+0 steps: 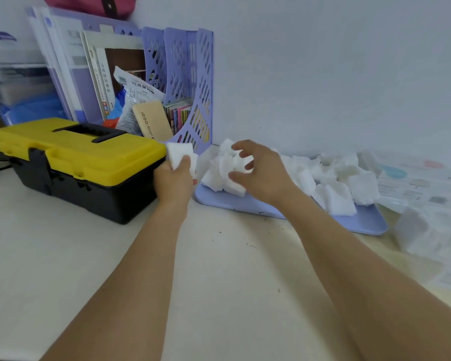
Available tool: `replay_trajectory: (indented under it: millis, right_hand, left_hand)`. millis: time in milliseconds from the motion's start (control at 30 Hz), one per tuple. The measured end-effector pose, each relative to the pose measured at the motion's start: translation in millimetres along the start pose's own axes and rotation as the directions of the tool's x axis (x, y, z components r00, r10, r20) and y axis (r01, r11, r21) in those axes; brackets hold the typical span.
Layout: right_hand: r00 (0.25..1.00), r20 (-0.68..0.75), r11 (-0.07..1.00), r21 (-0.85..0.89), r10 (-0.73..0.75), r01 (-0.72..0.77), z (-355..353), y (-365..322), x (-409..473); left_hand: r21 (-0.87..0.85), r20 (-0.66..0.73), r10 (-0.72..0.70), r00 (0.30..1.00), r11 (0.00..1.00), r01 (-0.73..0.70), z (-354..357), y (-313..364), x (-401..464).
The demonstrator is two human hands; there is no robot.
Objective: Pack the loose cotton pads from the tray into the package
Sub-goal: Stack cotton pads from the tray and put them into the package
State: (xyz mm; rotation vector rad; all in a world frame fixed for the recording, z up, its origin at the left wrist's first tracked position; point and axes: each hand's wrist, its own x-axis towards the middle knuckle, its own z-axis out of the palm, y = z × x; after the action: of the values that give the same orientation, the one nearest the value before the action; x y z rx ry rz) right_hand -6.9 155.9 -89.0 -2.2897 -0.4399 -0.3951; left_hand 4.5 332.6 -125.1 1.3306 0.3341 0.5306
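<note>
Head view: right hand hovers with fingers spread just above the pads heaped on the tray, left hand grips a stack, package lying farther right.

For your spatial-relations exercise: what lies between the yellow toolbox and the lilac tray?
In the head view, the left hand holding a stack of cotton pads sits between the toolbox and tray.

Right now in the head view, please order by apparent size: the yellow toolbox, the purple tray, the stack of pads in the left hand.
1. yellow toolbox
2. purple tray, looks close in size and is partly covered, so unsure
3. stack of pads held by the left hand, clearly smallest
</note>
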Motion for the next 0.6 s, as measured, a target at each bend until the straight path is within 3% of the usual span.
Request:
replay_trajectory:
  millis: [133,267,367,500,533,600]
  right_hand:
    - [0.987,0.158,0.942,-0.334,0.019,0.036,30.0,-6.5,13.3]
    - [0.987,0.141,0.929,-0.370,0.071,-0.014,45.4,-7.0,29.7]
    - [1.000,-0.009,0.969,-0.245,0.025,-0.027,42.3,-0.3,41.0]
    - [0.957,-0.289,1.000,-0.012,0.024,-0.028,14.5,11.7,37.6]
    - [0.956,-0.291,0.998,0.056,0.034,-0.019,4.4,11.8,34.4]
    - [0.991,-0.125,0.966,0.256,0.057,-0.023,-17.5,7.9,27.7]
  left_hand:
    - [0.046,0.026,-0.054,0.998,0.998,0.052,4.5,-5.8,4.8]
    - [0.143,0.041,-0.033,0.999,0.989,0.027,4.5,-3.8,0.6]
    - [0.170,0.072,-0.030,0.997,0.985,0.018,4.5,-3.4,-2.7]
    - [0.142,0.061,-0.003,0.998,0.990,-0.005,5.2,0.3,-3.6]
    - [0.140,0.062,0.014,0.998,0.990,-0.023,5.6,0.8,-4.1]
    - [0.125,0.073,0.053,0.996,0.990,-0.062,5.3,1.4,-6.2]
